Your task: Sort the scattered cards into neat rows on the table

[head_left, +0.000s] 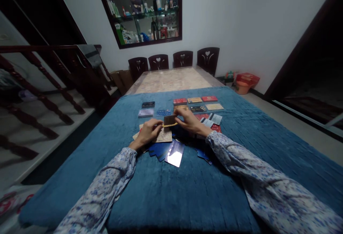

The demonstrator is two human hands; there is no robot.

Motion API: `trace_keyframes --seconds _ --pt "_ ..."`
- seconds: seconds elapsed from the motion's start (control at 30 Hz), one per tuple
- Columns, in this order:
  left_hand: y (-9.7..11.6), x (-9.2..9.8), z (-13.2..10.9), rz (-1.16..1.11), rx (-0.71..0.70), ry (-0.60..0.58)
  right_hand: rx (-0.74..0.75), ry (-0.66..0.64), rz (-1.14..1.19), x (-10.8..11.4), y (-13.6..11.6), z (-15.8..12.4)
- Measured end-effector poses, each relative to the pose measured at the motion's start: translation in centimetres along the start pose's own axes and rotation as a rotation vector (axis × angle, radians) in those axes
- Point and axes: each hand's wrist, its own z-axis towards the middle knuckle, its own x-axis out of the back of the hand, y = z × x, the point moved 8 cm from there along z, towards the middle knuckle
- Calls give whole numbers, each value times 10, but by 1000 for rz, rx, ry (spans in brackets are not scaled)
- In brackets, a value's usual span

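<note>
Between my two hands, above a loose heap, is a small stack of cards (169,120) with a dark brownish face and a yellow lower edge. My left hand (148,131) pinches its left corner with thumb and fingers. At the right side, the closed fingers of my right hand (189,120) grip it. Beneath lie a beige card (164,136), several blue cards (157,150) and a shiny lavender card (175,152). White-and-grey cards (215,118) and red cards (215,128) lie beyond my right wrist, which hides part of the heap.
Neat card piles stand farther back: black (148,104), lavender (146,113), blue (163,112), red (209,98), yellow (194,100) and pale yellow (214,106). A blue cloth (171,198) covers the near table. Dark chairs (183,58) line the far end.
</note>
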Motion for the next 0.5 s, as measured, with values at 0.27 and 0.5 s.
trace_keyframes --seconds 0.27,0.5 --pt "12 10 -2 -21 -11 84 131 9 -199 -10 -15 3" --pt "21 8 0 -2 -56 127 163 -71 -245 -25 -21 2"
